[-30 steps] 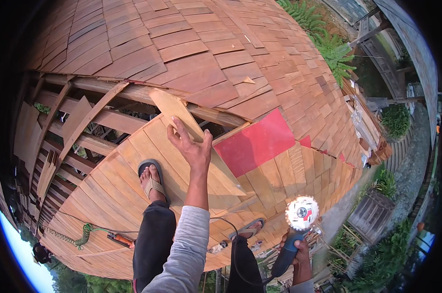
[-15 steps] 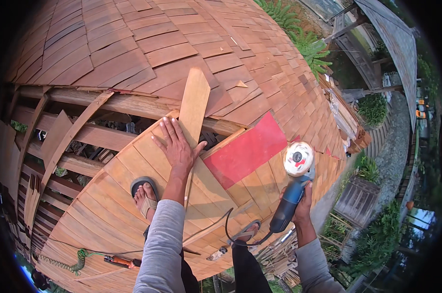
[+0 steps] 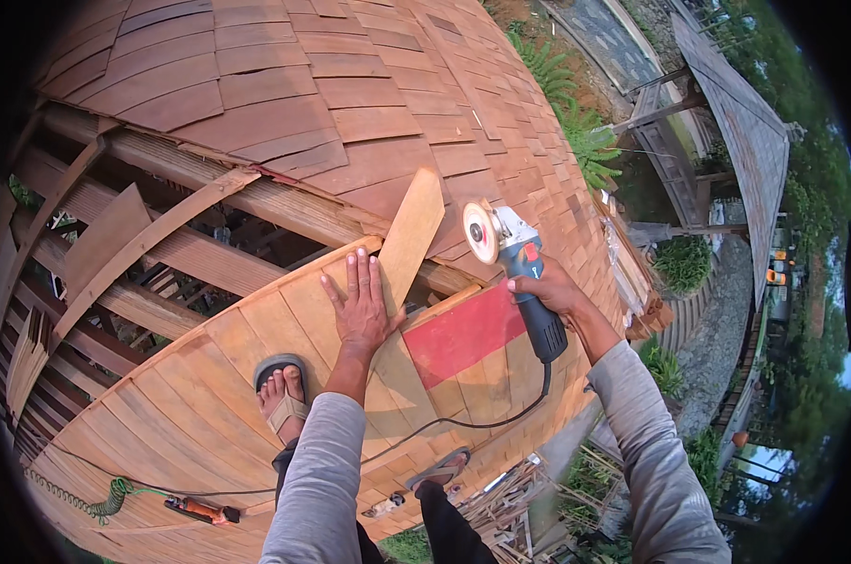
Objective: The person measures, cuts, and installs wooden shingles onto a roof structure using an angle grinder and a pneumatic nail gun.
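The left hand [image 3: 360, 315] lies flat, fingers spread, on the pale boards [image 3: 195, 385]. Beside its thumb, the loose plank [image 3: 414, 230] slants up onto the brown shingles [image 3: 374, 122]. The right hand [image 3: 555, 289] grips the grinder [image 3: 541, 324], its round blade [image 3: 482, 232] near the plank. If the plank slips, the blade could jump and cut bare fingers. The black cord [image 3: 482, 425] runs near the right sandal [image 3: 440, 467] and could trip that foot.

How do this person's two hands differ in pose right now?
The left hand lies spread on the pale boards, beside the angled plank; the right hand grips a blue grinder. The left hand's fingers show plainly, while the right hand's are mostly hidden. Both hands are bare, with grey sleeves behind them.
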Tool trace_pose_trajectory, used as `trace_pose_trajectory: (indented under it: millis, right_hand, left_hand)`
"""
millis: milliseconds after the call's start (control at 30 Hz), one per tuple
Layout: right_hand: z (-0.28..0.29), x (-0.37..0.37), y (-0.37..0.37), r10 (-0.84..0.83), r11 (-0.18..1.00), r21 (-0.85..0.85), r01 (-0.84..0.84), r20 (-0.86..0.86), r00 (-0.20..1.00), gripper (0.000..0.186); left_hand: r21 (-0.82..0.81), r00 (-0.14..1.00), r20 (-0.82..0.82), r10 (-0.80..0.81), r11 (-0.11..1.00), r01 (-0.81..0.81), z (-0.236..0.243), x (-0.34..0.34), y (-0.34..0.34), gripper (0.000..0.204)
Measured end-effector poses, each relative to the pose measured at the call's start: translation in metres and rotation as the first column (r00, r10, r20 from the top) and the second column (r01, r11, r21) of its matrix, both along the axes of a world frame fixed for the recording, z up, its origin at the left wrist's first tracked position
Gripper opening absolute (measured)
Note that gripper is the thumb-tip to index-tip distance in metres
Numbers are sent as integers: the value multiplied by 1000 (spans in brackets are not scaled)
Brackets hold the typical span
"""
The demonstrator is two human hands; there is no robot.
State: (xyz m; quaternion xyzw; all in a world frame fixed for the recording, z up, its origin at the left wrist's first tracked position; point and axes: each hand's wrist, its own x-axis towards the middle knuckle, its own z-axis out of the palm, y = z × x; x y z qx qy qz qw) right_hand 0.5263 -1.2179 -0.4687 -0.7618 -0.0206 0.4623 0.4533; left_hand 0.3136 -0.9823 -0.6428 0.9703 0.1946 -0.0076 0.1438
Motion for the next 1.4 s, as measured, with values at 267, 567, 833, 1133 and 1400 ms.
trace_pose_trajectory:
  millis: [267,567,833,1133,1400]
  right_hand:
    - [-7,11,15,16,995,-101,-17,-9,1000,40]
    - [-15,11,22,38,997,-71,-40,-27,999,40]
    - [-18,14,25,69,997,-38,-70,-15,997,36]
    - [-19,12,33,42,998,-52,-43,-25,999,37]
    - [-9,19,48,32,994,-104,-32,4,999,35]
  left_hand:
    - [-19,1000,6,-6,1000,6,1,1,1,128]
    - [-8,1000,14,-7,1000,7,-1,-1,1,127]
    - [3,1000,11,-15,1000,15,0,1,2,128]
    - [-16,1000,-1,-17,1000,17,1,0,3,127]
    - [-4,1000,-9,-25,1000,25,3,-1,3,126]
